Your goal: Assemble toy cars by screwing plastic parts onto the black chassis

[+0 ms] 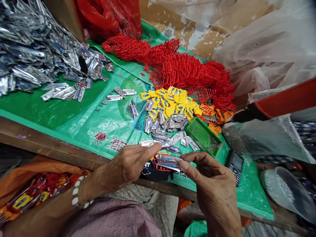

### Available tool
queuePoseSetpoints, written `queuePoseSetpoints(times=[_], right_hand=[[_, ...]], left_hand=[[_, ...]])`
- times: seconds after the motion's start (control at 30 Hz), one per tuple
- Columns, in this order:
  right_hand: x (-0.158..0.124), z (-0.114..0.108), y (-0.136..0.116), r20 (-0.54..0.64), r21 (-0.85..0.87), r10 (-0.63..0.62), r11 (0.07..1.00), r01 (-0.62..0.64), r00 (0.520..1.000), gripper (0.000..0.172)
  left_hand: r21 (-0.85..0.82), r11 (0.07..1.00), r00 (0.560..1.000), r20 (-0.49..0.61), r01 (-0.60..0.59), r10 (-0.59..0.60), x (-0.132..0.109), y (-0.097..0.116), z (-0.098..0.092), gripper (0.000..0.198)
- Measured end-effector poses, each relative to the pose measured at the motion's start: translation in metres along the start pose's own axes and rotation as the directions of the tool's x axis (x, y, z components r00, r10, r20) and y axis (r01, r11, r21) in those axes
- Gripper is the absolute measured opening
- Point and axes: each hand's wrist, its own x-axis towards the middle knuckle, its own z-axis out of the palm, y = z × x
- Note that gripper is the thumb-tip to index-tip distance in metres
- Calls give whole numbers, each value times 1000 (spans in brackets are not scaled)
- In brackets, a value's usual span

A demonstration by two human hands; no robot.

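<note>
My left hand (128, 166) and my right hand (209, 184) meet at the near edge of the green mat (81, 112). Between their fingertips sits a small silver foil piece (169, 161) over a red and black plastic part (158, 169). Both hands pinch this bundle, the left from the left side and the right from the right. Just beyond lies a pile of silver foil pieces (163, 130) and yellow printed tags (170, 100). A white bead bracelet (77, 194) circles my left wrist.
A big heap of silver foil packets (32, 49) fills the far left. Red plastic frames (182, 65) stretch across the back. A green tray of small pins (203, 136), a black phone (235, 164), a clear bowl (288, 192) and plastic bags sit at right.
</note>
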Motion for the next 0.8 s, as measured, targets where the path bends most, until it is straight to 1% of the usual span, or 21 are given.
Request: queuePoseSetpoints(times=[0.1,0.23,0.33,0.47,0.6,0.8], right_hand=[[-1,2,-1,7,17,21,1000,-21,1000,28],[0,3,0,2,97,42,994,-42,999,27],[-1,5,-1,36,90,51,994,-54,998,26],[-1,5,-6,57,37,50,998,-52,997,25],[1,4,-6,78,76,45,996,-51,996,25],[4,7,-8,98,98,75,992,-85,992,26]], left_hand=[[0,1000,1000,-26,-14,13,2,0,1,42],[16,1000,999,37,-1,1,2,1,-2,42],[18,1000,998,63,-6,5,2,2,-3,39],[32,999,999,31,-28,27,4,2,-2,36],[21,999,999,3,-44,44,6,2,-1,35],[17,998,998,9,-56,56,7,2,-2,33]])
